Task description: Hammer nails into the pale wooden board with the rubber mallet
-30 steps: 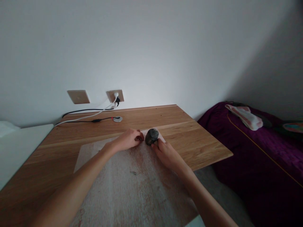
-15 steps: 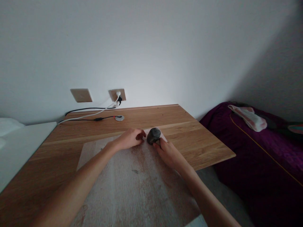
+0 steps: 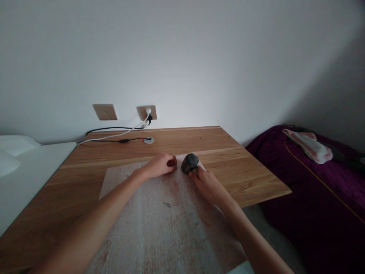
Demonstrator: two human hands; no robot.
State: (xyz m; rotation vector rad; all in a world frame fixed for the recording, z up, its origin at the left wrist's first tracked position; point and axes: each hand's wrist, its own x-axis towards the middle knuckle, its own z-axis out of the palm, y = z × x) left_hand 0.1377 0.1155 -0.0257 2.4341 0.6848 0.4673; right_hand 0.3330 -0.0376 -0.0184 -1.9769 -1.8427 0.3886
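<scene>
My right hand (image 3: 209, 185) is wrapped around the handle of a mallet (image 3: 189, 163) with a thick, dark, cylindrical head. The head is held over the far part of a whitewashed wooden board (image 3: 148, 232). Just left of the mallet, my left hand (image 3: 162, 166) has its thumb and fingers curled into a pinch near the board's far edge. Something tiny shows at its fingertips, too small to name. A small gap separates those fingertips from the mallet head. Small thin pieces (image 3: 167, 204) lie on the board nearer to me.
The board rests on a wooden desk (image 3: 245, 163) against the wall. Cables (image 3: 114, 135) run from a wall socket (image 3: 151, 112) across the desk's back left, past a round grommet (image 3: 148, 140). At right is purple bedding (image 3: 285, 182) with a pale cloth (image 3: 310, 146); at left, a white surface (image 3: 37, 175).
The view has shifted slightly, so the scene sits a little further right. Both hands keep nearly the same places over the board, the mallet still in my right hand.
</scene>
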